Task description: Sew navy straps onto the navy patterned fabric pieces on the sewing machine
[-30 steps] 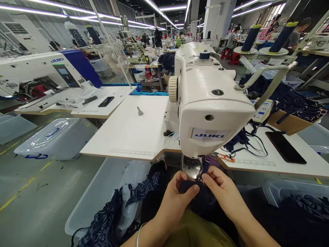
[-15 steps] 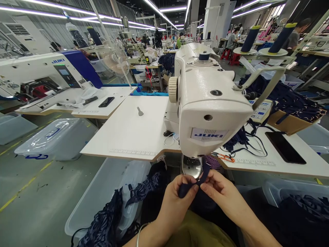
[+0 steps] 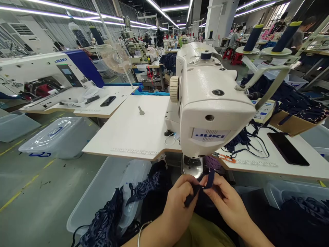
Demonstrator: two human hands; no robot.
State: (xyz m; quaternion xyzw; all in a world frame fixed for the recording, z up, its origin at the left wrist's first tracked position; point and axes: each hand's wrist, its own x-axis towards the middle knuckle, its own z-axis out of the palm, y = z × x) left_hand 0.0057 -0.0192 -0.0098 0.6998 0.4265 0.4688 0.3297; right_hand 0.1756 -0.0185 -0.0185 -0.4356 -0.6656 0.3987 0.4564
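Observation:
My left hand (image 3: 181, 197) is closed on dark navy fabric, mostly hidden by its fingers. My right hand (image 3: 223, 195) pinches a navy strap (image 3: 210, 178), whose short end stands up above the fingers. Both hands meet just in front of the rounded metal arm end (image 3: 192, 168) of a white JUKI sewing machine (image 3: 216, 103). The fingertips nearly touch where strap and fabric come together; the exact join is too small to make out.
Left of the machine, a white table (image 3: 128, 127) bears a small metal piece (image 3: 141, 110). To the right lie orange-handled snips (image 3: 226, 158), a black phone (image 3: 288, 149) and navy straps (image 3: 239, 140). Below, a clear plastic bin (image 3: 87, 206) holds navy lace garments (image 3: 105, 219).
My left hand has turned, its knuckles now higher and its fingers curled over the fabric. The strap end has shifted slightly right and down with my right hand. The view has moved slightly.

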